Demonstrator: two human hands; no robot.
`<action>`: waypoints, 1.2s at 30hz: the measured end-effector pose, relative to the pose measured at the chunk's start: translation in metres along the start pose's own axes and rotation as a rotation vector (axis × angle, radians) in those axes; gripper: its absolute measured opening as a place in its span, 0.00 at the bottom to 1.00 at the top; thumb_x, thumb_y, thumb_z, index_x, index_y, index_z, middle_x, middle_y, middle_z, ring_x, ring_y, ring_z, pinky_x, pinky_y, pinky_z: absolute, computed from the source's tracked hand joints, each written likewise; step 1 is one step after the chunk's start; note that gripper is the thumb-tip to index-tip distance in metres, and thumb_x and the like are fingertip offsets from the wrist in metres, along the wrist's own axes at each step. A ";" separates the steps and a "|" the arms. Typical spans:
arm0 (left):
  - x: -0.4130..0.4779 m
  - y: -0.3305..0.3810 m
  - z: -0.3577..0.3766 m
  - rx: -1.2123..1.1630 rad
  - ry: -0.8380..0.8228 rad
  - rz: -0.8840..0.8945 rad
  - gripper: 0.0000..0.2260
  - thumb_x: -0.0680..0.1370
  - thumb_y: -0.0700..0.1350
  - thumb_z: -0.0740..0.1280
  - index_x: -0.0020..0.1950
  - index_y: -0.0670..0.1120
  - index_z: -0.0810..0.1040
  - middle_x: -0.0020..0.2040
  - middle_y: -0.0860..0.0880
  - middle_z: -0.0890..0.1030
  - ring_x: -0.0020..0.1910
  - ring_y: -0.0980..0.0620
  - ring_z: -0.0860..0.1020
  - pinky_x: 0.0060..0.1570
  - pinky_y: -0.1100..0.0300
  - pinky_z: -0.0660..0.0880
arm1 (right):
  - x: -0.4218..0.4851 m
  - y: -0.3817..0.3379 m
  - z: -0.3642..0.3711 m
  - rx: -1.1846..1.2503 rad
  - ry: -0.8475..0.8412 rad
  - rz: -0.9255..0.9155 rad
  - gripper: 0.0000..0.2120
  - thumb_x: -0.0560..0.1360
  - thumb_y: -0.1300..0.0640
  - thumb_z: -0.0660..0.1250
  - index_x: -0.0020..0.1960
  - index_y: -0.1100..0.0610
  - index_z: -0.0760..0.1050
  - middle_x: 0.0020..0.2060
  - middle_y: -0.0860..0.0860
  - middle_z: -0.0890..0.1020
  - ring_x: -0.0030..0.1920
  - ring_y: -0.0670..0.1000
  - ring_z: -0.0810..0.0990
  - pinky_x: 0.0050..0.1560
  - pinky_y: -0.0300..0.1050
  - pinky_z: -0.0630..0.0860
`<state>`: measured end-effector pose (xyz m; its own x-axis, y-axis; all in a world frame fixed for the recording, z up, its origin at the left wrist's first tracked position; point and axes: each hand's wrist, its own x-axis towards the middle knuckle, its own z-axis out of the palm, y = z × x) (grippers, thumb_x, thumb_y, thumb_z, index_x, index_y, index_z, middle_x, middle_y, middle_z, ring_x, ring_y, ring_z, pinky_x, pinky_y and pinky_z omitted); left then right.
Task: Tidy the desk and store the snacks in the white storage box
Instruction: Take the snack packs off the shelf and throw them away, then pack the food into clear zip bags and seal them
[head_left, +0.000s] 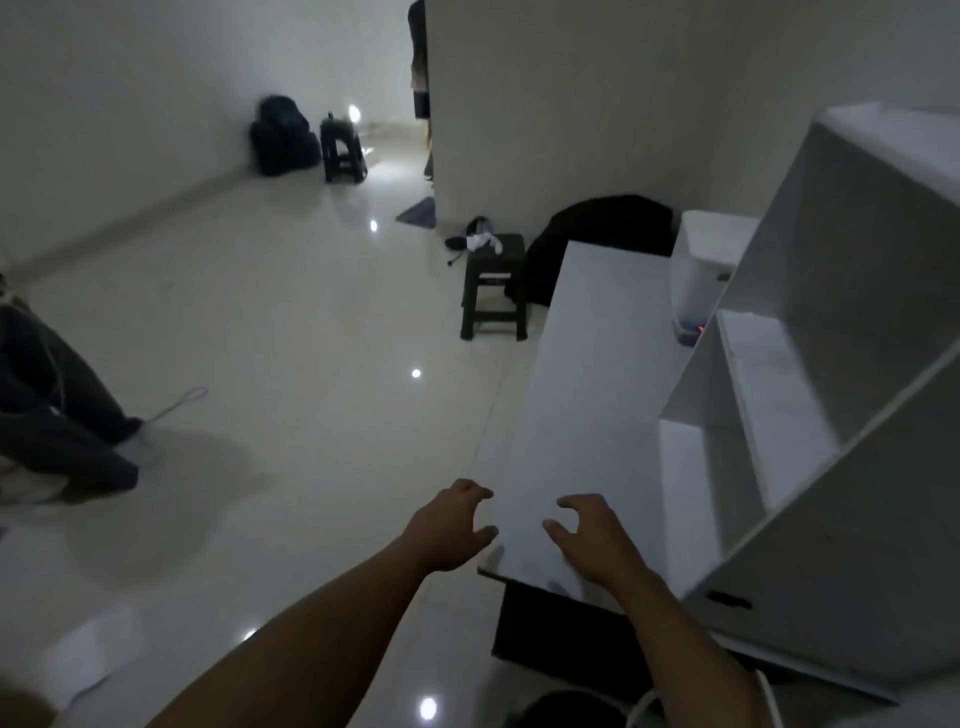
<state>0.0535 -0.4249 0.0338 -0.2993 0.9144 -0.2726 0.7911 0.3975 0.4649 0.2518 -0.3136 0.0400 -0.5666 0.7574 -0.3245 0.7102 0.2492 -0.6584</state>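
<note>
A white desk (587, 395) runs from the lower middle toward the back right, its top bare of snacks. My left hand (449, 525) hovers at the desk's near left corner, fingers loosely curled and holding nothing. Just right of it, my right hand (587, 535) is over the desk's near end, fingers also loosely curled and empty. A white storage box (701, 265) with a lid stands at the far end of the desk. No snacks are visible.
White shelving (810, 364) rises along the desk's right side. A dark stool (493, 291) with small items stands left of the desk's far end, a black bag (602, 234) behind it. Another stool (343, 150) and backpack (283, 135) sit by the far wall. A seated person's legs (57, 415) are at left.
</note>
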 end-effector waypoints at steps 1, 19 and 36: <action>0.009 -0.006 -0.019 0.017 0.013 0.035 0.28 0.78 0.59 0.65 0.75 0.52 0.65 0.76 0.49 0.63 0.71 0.47 0.68 0.67 0.49 0.70 | 0.009 -0.016 -0.002 -0.017 0.031 0.004 0.25 0.77 0.44 0.67 0.70 0.55 0.71 0.70 0.54 0.69 0.67 0.53 0.72 0.67 0.43 0.67; 0.132 -0.018 -0.274 0.139 0.283 0.469 0.26 0.77 0.59 0.66 0.73 0.50 0.69 0.72 0.49 0.70 0.68 0.50 0.72 0.65 0.51 0.72 | 0.099 -0.201 -0.079 -0.146 0.438 0.026 0.28 0.77 0.41 0.66 0.72 0.54 0.67 0.72 0.55 0.65 0.71 0.54 0.65 0.69 0.49 0.67; 0.404 0.040 -0.296 0.227 0.078 0.610 0.27 0.77 0.58 0.67 0.74 0.49 0.68 0.73 0.49 0.69 0.70 0.49 0.69 0.67 0.56 0.68 | 0.316 -0.146 -0.160 -0.048 0.535 0.296 0.28 0.78 0.41 0.65 0.72 0.54 0.67 0.71 0.54 0.65 0.71 0.55 0.65 0.67 0.51 0.70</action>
<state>-0.1938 -0.0164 0.1921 0.2077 0.9769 0.0496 0.9214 -0.2125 0.3253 0.0358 -0.0142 0.1420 -0.0627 0.9935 -0.0949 0.8305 -0.0008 -0.5571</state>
